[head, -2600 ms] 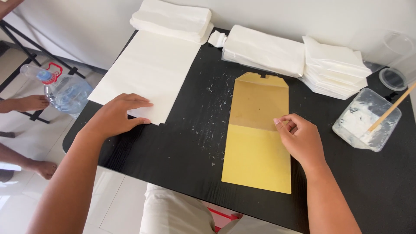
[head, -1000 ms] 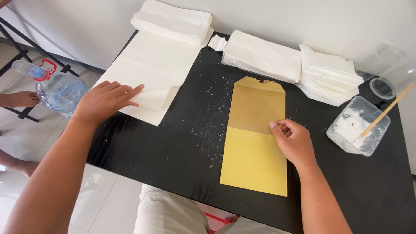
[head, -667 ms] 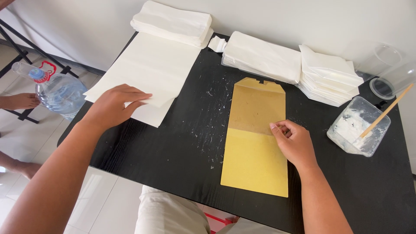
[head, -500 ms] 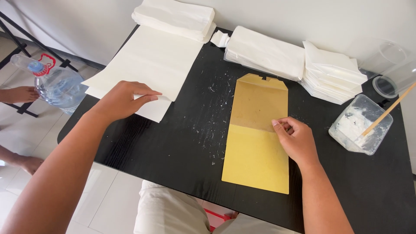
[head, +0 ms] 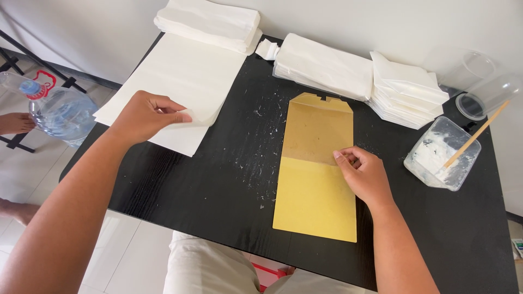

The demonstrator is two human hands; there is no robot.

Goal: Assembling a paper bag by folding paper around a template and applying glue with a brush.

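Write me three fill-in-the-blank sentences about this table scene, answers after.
1. The left hand pinches a sheet off the white paper stack at its ____ corner.
2. The right hand rests on the ____ envelope.
3. A wooden stick leans in the clear ____.

Answers: near right; yellow; container

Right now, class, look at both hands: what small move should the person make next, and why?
Probably lift the pinched top white sheet clear of its stack and carry it toward the yellow-brown template. The left hand has a corner raised between thumb and fingers, while the right hand rests on the template, pinning it flat on the black table.
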